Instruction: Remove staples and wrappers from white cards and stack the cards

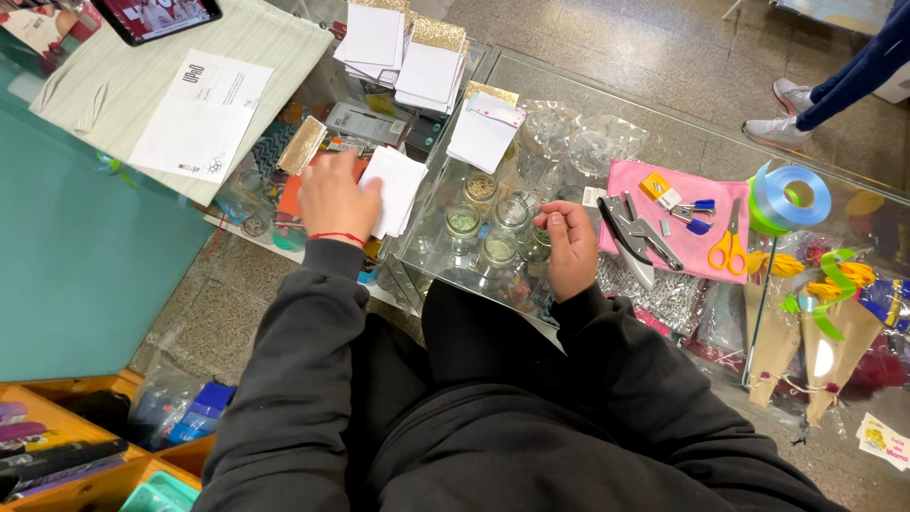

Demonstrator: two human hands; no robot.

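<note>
From the head camera I look down on a glass counter (664,104) that runs from the top middle to the right edge, with a stone-tiled floor (607,38) showing beyond and through it. My left hand (334,197) lies flat, fingers spread, on a small stack of white cards (396,188) at the counter's near left corner, over a lower shelf crowded with bits I cannot make out. My right hand (569,245) is at the near edge, thumb and fingertips pinched close by a cluster of small glass jars (493,223); whether it holds anything I cannot tell. More white cards with gold glitter tops (431,64) are stacked toward the far left corner. Right of the jars lies a pink cloth (654,180) carrying a grey hole punch (630,237) and yellow-handled scissors (728,248), and a roll of blue and green ribbon (791,197) stands just beside it. To the left sits a pale board with a printed white sheet (201,116), above a teal panel (76,246). Another person's leg in blue trousers (858,71) shows at the top right corner.
</note>
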